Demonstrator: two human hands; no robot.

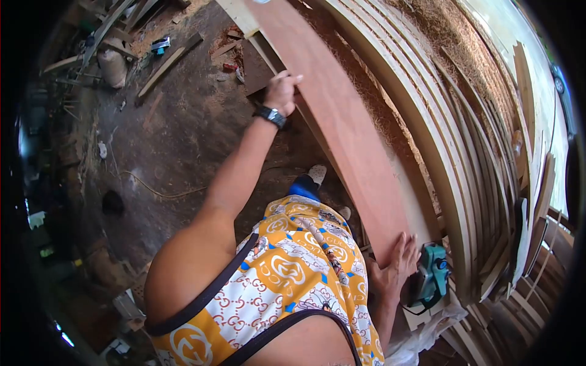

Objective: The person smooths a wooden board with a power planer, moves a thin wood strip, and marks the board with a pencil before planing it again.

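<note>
Board (342, 122): one long reddish plank, lying tilted on a stack of pale planks (452, 140). I see two hands on it. Left hand (282, 91) grips the far edge, fingers curled over it, thumb on top; one black watch (270, 115) on that wrist. Right hand (398, 263) sits at the near end, fingers spread almost flat, pressing, not wrapped. One teal power tool (432, 273) just beside the right hand. Sawdust on the dirt floor (177, 128).

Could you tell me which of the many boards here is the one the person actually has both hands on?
The reddish-brown board: left hand grips its far edge, right hand presses its near end. The pale boards beside it go untouched.
</note>
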